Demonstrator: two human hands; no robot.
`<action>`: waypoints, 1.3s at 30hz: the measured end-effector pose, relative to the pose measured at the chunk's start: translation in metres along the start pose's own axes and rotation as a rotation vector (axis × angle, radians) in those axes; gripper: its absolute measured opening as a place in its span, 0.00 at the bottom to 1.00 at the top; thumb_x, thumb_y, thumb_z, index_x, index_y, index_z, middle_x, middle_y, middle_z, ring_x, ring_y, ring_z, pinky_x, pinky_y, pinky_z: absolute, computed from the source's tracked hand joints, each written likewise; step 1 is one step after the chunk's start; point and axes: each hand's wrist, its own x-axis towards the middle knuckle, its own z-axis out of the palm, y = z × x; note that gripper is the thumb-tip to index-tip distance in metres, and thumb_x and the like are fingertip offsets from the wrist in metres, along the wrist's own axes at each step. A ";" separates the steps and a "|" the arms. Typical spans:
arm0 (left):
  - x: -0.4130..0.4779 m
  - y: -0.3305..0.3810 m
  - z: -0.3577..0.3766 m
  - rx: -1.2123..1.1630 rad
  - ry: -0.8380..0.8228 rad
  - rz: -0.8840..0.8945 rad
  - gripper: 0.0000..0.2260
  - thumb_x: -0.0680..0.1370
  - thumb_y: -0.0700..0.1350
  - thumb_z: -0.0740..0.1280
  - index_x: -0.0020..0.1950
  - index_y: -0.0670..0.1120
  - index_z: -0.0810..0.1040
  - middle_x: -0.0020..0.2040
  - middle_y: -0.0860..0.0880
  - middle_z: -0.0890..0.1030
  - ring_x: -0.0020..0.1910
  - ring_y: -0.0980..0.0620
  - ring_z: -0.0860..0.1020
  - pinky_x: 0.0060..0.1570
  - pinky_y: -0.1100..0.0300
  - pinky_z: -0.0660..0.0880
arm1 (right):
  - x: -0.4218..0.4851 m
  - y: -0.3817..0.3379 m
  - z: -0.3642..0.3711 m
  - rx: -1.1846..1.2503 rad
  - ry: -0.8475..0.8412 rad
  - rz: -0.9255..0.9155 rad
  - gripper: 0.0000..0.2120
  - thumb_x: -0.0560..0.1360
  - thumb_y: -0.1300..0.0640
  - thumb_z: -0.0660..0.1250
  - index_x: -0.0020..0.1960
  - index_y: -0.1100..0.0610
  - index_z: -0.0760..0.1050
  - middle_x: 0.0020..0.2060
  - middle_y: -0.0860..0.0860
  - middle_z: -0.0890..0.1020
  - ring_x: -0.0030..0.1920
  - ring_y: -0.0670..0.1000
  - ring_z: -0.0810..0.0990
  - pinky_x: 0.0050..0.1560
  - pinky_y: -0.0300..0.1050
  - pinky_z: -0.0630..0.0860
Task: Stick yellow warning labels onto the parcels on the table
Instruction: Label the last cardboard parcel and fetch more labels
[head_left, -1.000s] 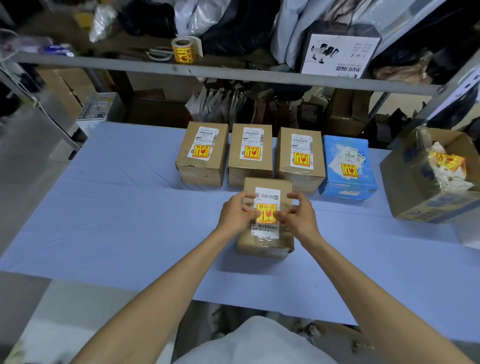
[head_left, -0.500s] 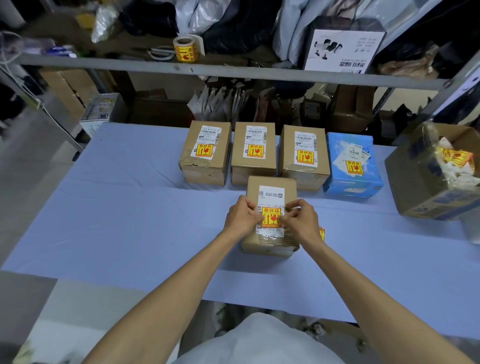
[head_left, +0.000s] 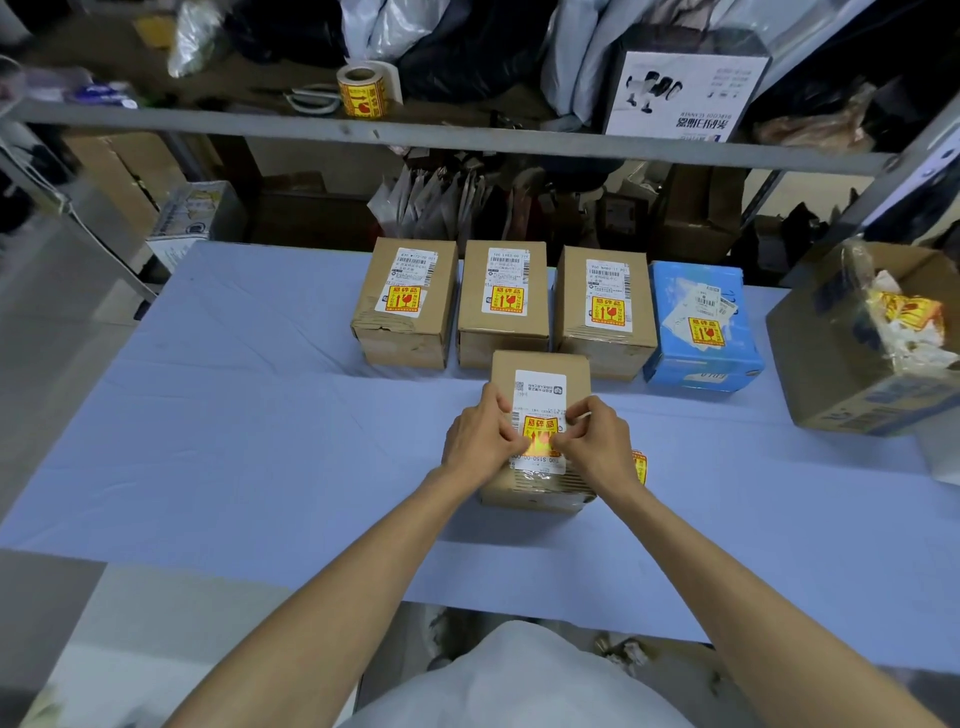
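Note:
A brown parcel (head_left: 540, 364) lies near the table's middle, right in front of me. On its white shipping slip sits a yellow warning label (head_left: 540, 427). My left hand (head_left: 480, 436) and my right hand (head_left: 597, 447) are on the parcel's top with curled fingers. Their thumbs and fingertips pinch the label's lower corners from either side. Another yellow label (head_left: 640, 466) shows just right of my right hand; whether the hand holds it is unclear. Behind stand three brown parcels (head_left: 410, 332) (head_left: 503, 335) (head_left: 605, 343) and a blue one (head_left: 701, 353), each with a yellow label.
The table has a pale blue cover (head_left: 260, 415). An open carton (head_left: 852, 395) with crumpled label scraps stands at the right edge. A roll of yellow labels (head_left: 362, 91) and scissors (head_left: 311, 98) lie on the metal shelf (head_left: 467, 140) behind.
The hands and the label have stayed on the front parcel, the thumbs sliding slightly down the label. A second yellow label has come into view by my right hand.

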 end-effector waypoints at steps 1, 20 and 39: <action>0.000 0.000 0.000 0.006 0.010 0.010 0.21 0.68 0.47 0.76 0.49 0.49 0.65 0.38 0.54 0.82 0.42 0.52 0.80 0.41 0.52 0.76 | 0.000 0.001 0.000 -0.005 -0.001 -0.004 0.14 0.69 0.64 0.73 0.51 0.60 0.73 0.47 0.56 0.82 0.45 0.52 0.79 0.32 0.36 0.68; 0.000 -0.007 -0.010 -0.198 0.051 0.014 0.24 0.61 0.42 0.80 0.54 0.50 0.76 0.40 0.58 0.83 0.49 0.56 0.80 0.51 0.57 0.74 | -0.005 0.039 -0.003 -0.206 0.011 -0.469 0.10 0.72 0.56 0.72 0.54 0.53 0.84 0.55 0.46 0.84 0.62 0.47 0.77 0.59 0.43 0.75; 0.019 0.011 -0.021 -0.627 -0.128 -0.213 0.15 0.76 0.27 0.53 0.56 0.43 0.69 0.46 0.50 0.72 0.44 0.55 0.71 0.43 0.64 0.70 | 0.002 0.008 -0.012 -0.401 0.064 -0.324 0.10 0.77 0.53 0.66 0.54 0.53 0.83 0.58 0.46 0.81 0.61 0.51 0.72 0.45 0.45 0.71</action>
